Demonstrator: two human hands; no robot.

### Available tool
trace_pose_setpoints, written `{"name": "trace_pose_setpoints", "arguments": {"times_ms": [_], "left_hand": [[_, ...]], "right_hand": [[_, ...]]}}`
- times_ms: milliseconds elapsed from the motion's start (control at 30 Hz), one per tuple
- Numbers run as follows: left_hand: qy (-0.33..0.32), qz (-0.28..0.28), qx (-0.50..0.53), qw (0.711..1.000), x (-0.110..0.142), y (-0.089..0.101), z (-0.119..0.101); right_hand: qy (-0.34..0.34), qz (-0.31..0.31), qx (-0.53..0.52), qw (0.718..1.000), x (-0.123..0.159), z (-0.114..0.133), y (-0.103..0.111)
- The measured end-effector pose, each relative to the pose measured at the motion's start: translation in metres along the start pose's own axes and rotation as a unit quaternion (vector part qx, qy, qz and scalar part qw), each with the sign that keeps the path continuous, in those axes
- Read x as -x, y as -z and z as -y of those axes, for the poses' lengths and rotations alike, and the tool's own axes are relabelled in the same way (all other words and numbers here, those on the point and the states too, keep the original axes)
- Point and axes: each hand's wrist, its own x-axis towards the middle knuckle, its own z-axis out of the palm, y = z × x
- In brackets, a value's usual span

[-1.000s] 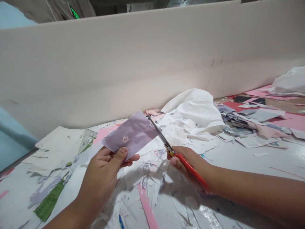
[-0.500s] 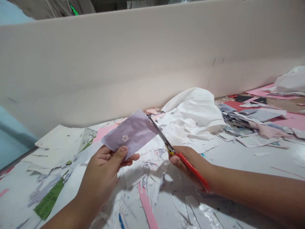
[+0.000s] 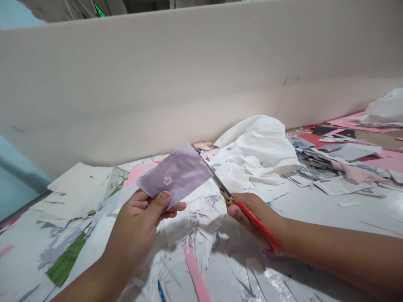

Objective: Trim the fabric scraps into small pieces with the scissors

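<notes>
Held sheet point(image 3: 179, 172): is sitting just left of the scissors point(image 3: 255, 222)
Scrap pile point(image 3: 330, 163): is lying right of the scissors
Partition point(image 3: 189, 84): is standing behind the scissors

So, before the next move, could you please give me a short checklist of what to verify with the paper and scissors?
1. Left hand has hold of the purple paper: ok, thumb on top near the lower edge.
2. Right hand grips the red-handled scissors: ok.
3. Blades lie along the paper's right-hand edge: ok.
4. Left fingers apart from the blades: ok.
5. Blades open or shut: cannot tell.
6. Table below free of litter: not ok, paper scraps and a pink strip lie there.
</notes>
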Motion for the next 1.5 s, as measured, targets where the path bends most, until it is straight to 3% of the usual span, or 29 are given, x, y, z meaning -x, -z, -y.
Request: {"name": "trace_pose_setpoints", "arguments": {"times_ms": [167,300,467,633,1000,1500], "left_hand": [[-0.015,0.034,-0.003,0.999,0.001,0.001,0.001],[-0.010,0.030,-0.008,0.999,-0.001,0.001,0.002],[-0.012,0.033,-0.002,0.999,-0.005,0.001,0.004],[-0.020,0.035,-0.007,0.999,-0.004,0.000,0.004],[-0.020,-0.013,-0.045,0.999,0.004,-0.008,-0.002],[-0.025,-0.014,-0.035,0.999,0.007,-0.008,-0.004]], "right_hand": [[-0.004,-0.001,-0.025,1.000,0.001,0.000,-0.001],[-0.002,0.002,-0.114,0.994,0.002,0.000,-0.003],[0.059,-0.009,-0.190,0.980,0.006,-0.002,-0.006],[0.090,-0.028,-0.136,0.986,0.006,0.002,-0.004],[0.072,-0.010,-0.058,0.996,0.003,0.009,0.003],[0.033,-0.009,-0.007,0.999,0.002,0.007,0.002]]}}
